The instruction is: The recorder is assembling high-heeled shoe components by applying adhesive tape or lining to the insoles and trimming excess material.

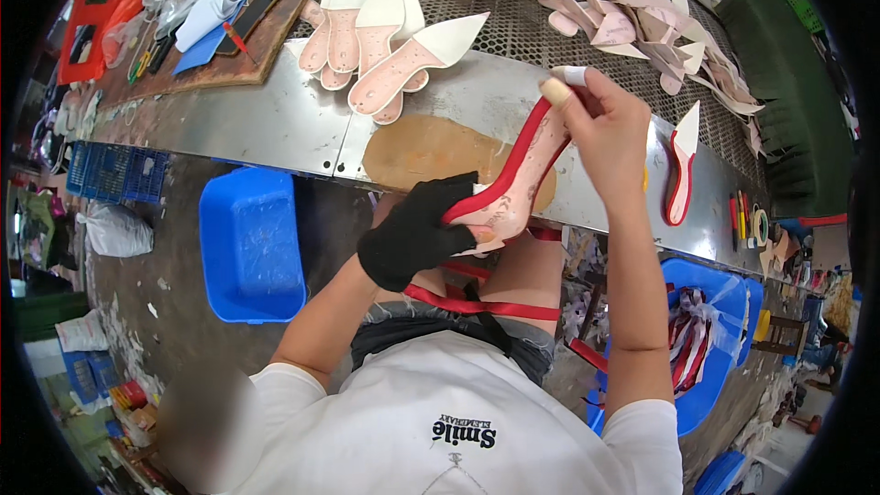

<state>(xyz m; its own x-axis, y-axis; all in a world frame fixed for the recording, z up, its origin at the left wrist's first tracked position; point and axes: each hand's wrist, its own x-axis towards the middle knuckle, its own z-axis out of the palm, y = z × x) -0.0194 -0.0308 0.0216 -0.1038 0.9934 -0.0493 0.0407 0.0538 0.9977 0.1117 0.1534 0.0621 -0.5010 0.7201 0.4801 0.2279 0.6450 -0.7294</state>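
Over the near edge of the metal bench I hold a pale pink shoe insole (502,216) with a red ribbon edging (521,158) along its side. My left hand (423,231), in a black fingerless glove, is closed round its near end. My right hand (600,119), with tape on its fingertips, pinches the far end between thumb and finger. A loose length of red ribbon (477,306) lies across my lap. To the right, another insole (681,165) with red edging and a white tip lies on the metal.
Several pink-and-white insoles (394,82) lie fanned out at the back left, and a large pile (632,14) covers the mesh conveyor. A brown patch (422,151) marks the bench. Blue tubs stand left (249,247) and right (724,357), the right one holding ribbon scraps. Pens (738,215) lie far right.
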